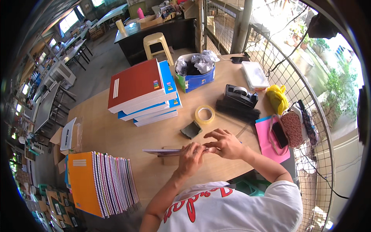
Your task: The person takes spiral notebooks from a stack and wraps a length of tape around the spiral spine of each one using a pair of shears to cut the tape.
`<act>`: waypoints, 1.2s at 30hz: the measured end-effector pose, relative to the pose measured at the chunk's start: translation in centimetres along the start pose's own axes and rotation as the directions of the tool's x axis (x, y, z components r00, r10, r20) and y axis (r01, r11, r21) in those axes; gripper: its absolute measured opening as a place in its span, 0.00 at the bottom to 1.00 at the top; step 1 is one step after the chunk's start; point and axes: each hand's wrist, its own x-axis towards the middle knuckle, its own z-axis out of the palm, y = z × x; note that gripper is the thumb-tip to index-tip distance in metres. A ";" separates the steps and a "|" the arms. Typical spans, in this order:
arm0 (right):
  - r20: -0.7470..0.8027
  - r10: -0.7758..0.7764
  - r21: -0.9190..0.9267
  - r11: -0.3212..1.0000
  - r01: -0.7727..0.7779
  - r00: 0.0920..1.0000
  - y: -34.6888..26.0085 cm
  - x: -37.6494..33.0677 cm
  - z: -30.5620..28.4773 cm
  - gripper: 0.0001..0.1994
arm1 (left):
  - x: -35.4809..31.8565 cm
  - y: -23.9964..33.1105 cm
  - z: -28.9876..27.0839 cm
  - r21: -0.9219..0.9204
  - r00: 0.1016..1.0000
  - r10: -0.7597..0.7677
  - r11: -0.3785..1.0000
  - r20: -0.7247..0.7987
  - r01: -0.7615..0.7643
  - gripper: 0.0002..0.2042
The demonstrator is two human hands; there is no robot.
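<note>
A thin spiral notebook (162, 151) stands nearly on edge in front of me, its spine side up. My left hand (191, 158) is closed round its right part. My right hand (227, 145) meets the left at the notebook's right end, with thumb and fingertips pinched together there; whatever lies between them is too small to make out. Beyond the hands are a dark wedge-shaped block (191, 130) and a roll of clear tape (198, 115). A bundle of black binding coils (237, 113) lies farther right, in front of a black tape dispenser (241, 96).
Stacked unbound books (135, 87) rise at the far left, and a row of spiral notebooks (83, 181) stands near left. A blue box (199, 81) with crumpled plastic is at the back. Right are yellow twine (276, 98), a phone (279, 133) on pink sheets, and a wire-mesh fence (309, 108).
</note>
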 end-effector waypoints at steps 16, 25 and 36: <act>0.537 0.167 0.538 0.688 -0.487 0.827 10.6 5.5 2.0 0.31 | 0.6 1.8 -0.7 0.296 0.994 -0.061 0.951 -0.090 0.085 0.09; 0.367 -0.087 0.909 0.247 -0.337 0.926 9.5 0.1 0.2 0.31 | 0.7 0.6 -0.6 0.263 0.996 -0.088 0.961 0.009 0.083 0.10; 0.450 -0.053 0.770 0.528 -0.357 0.892 7.3 0.7 1.0 0.28 | 0.3 0.4 -0.7 0.247 0.999 -0.004 0.969 -0.044 0.015 0.35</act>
